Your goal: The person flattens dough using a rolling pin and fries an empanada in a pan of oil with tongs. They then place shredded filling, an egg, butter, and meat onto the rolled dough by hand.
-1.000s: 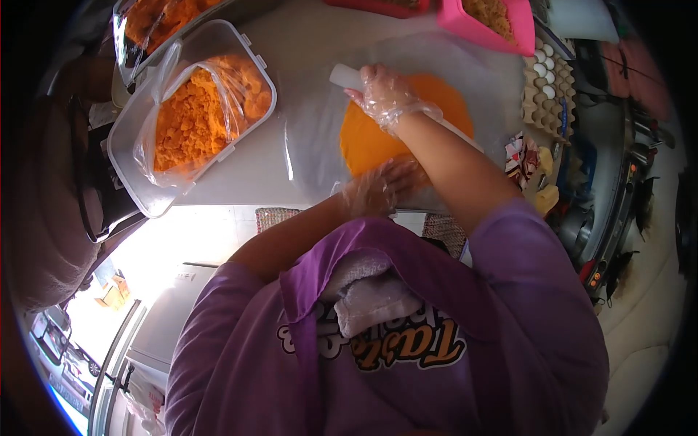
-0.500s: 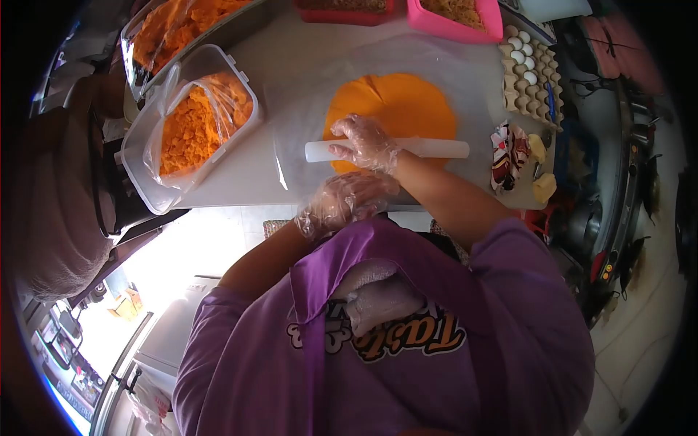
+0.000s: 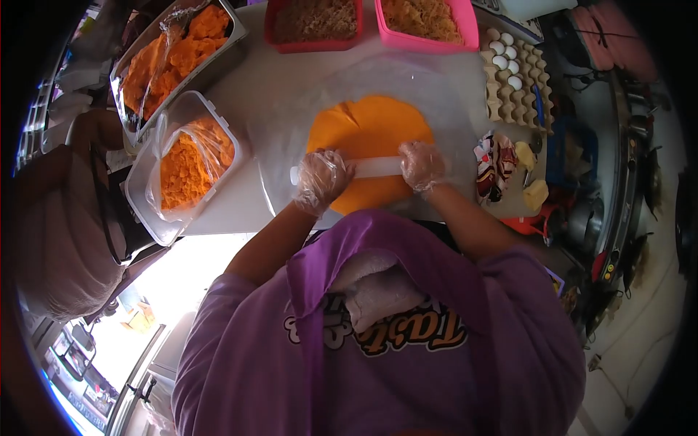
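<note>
A flat, rounded sheet of orange dough [image 3: 371,120] lies on a clear plastic sheet [image 3: 276,138] on the table. Across its lower half rests a white rolling pin [image 3: 376,168]. My left hand [image 3: 323,178], in a clear plastic glove, is closed around the pin's left end. Gloved the same way, my right hand [image 3: 424,166] grips the right end, fingers curled over it. A small fold or crack shows at the dough's far edge.
At left stand a plastic tub [image 3: 236,156] and a metal tray [image 3: 236,33], both with orange dough. Two pink containers [image 3: 320,46] with fillings are at the back. An egg tray [image 3: 502,109], a crumpled wrapper [image 3: 494,166] and yellow pieces [image 3: 536,195] lie right. A person [image 3: 58,232] is at left.
My left hand has come up from the table's near edge onto the pin's left end. My right hand has shifted from the pin's middle to its right end. The camera view has tilted slightly.
</note>
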Demonstrator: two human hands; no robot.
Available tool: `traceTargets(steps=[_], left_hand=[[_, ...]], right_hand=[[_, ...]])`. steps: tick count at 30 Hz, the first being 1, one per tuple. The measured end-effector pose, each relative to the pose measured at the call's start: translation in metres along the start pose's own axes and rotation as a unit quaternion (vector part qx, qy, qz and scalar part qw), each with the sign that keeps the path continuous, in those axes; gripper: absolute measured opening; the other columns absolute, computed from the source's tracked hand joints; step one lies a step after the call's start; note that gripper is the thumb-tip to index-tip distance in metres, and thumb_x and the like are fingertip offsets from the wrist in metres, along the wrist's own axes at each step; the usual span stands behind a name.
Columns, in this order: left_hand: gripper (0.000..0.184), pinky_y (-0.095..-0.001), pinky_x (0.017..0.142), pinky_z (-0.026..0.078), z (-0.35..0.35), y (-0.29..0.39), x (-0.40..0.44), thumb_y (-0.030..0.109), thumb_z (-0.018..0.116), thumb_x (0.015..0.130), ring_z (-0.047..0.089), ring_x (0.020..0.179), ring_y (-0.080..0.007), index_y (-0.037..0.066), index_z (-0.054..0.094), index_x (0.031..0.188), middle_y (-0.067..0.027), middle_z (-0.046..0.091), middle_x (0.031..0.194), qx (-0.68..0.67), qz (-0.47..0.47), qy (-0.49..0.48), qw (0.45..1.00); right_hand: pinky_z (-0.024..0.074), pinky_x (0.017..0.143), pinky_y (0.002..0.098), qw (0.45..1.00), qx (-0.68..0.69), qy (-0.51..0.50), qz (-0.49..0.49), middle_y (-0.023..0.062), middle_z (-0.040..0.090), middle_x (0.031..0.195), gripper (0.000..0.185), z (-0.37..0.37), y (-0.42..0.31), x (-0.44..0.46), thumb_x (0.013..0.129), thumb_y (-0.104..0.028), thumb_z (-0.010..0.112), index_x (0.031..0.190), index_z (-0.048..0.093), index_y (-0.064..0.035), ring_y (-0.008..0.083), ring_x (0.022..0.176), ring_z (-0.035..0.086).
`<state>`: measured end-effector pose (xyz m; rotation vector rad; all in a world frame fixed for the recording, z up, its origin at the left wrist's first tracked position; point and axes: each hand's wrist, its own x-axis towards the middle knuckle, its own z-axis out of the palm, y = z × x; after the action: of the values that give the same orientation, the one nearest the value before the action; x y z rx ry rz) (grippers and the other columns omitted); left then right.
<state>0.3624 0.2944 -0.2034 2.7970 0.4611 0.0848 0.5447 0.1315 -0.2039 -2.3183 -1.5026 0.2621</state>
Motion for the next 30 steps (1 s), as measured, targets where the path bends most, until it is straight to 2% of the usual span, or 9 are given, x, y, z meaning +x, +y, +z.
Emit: traceTargets(steps=[3,5,11,13,15,17,20,24,30], left_hand=[[0.034,-0.0443,0.074,0.045,0.0,-0.004,0.018,0.033,0.054,0.084,0.059,0.086,-0.0308,0.0,0.061,0.088,-0.0158,0.061,0.092,0.023,-0.023,0.012,0.999],[0.032,-0.0434,0.07,0.045,-0.003,-0.01,0.03,0.034,0.05,0.086,0.059,0.082,-0.0296,0.003,0.058,0.087,-0.0146,0.061,0.083,0.036,-0.043,0.0,0.998],[0.034,-0.0436,0.074,0.045,0.006,-0.025,0.052,0.037,0.044,0.088,0.059,0.086,-0.0283,0.005,0.058,0.09,-0.0125,0.061,0.09,0.056,-0.069,-0.019,0.996],[0.033,-0.0439,0.073,0.045,0.006,-0.029,0.058,0.035,0.047,0.086,0.059,0.086,-0.0284,0.004,0.059,0.09,-0.0134,0.061,0.092,0.054,-0.056,-0.008,0.997],[0.033,-0.0442,0.072,0.045,0.004,-0.034,0.065,0.033,0.049,0.085,0.059,0.087,-0.0286,0.003,0.059,0.09,-0.0142,0.061,0.093,0.052,-0.043,0.005,0.998],[0.031,-0.0431,0.074,0.045,0.004,-0.037,0.073,0.037,0.046,0.088,0.059,0.088,-0.027,0.008,0.058,0.09,-0.0105,0.061,0.089,0.057,-0.051,0.026,0.997],[0.029,-0.0439,0.072,0.046,0.002,-0.041,0.082,0.032,0.05,0.084,0.059,0.088,-0.0282,0.005,0.059,0.092,-0.0125,0.061,0.092,0.032,-0.059,0.01,0.998],[0.029,-0.0434,0.074,0.046,0.008,-0.045,0.089,0.033,0.05,0.084,0.059,0.089,-0.0285,0.005,0.059,0.092,-0.0122,0.061,0.093,0.046,-0.075,0.015,0.996],[0.032,-0.0438,0.074,0.047,0.008,-0.054,0.104,0.034,0.051,0.085,0.059,0.091,-0.0286,0.004,0.06,0.092,-0.0125,0.062,0.096,0.118,-0.088,0.086,0.985]], right_hand=[[0.0445,0.064,0.0435,1.0,-0.001,0.02,-0.012,0.012,0.058,0.072,0.005,0.002,0.009,0.02,0.071,-0.008,0.057,0.076,0.054,-0.008,0.0322,0.07,0.057],[0.0445,0.064,0.0435,1.0,-0.012,0.02,-0.011,0.0121,0.057,0.071,0.006,0.005,0.014,0.033,0.071,-0.009,0.057,0.076,0.053,-0.0079,0.0323,0.07,0.057],[0.0456,0.065,0.0436,1.0,-0.011,-0.006,0.004,0.0118,0.059,0.075,0.006,0.001,0.021,0.059,0.074,-0.012,0.056,0.078,0.054,-0.0077,0.0323,0.075,0.058],[0.0465,0.067,0.0432,0.997,-0.039,-0.044,0.052,0.0117,0.06,0.078,0.008,0.001,0.02,0.063,0.075,-0.014,0.055,0.08,0.055,-0.0077,0.0325,0.078,0.058],[0.0468,0.068,0.0429,0.997,-0.041,-0.043,0.056,0.0115,0.06,0.079,0.008,0.001,0.022,0.071,0.076,-0.014,0.055,0.081,0.055,-0.0078,0.0322,0.078,0.058],[0.0471,0.069,0.0427,0.996,-0.044,-0.043,0.057,0.0113,0.06,0.08,0.009,0.001,0.024,0.078,0.076,-0.015,0.055,0.081,0.055,-0.0079,0.0319,0.079,0.059],[0.0468,0.07,0.0423,0.996,-0.049,-0.045,0.06,0.0109,0.061,0.08,0.009,-0.001,0.029,0.091,0.076,-0.016,0.055,0.081,0.055,-0.0084,0.0315,0.078,0.059],[0.0464,0.069,0.0415,0.997,-0.069,-0.037,0.015,0.0106,0.06,0.077,0.009,-0.002,0.034,0.109,0.076,-0.016,0.055,0.081,0.054,-0.0092,0.0309,0.078,0.059],[0.0452,0.067,0.0412,0.995,-0.099,-0.002,-0.023,0.0091,0.06,0.076,0.007,0.003,0.045,0.135,0.077,-0.017,0.055,0.079,0.052,-0.0106,0.0296,0.076,0.059]])
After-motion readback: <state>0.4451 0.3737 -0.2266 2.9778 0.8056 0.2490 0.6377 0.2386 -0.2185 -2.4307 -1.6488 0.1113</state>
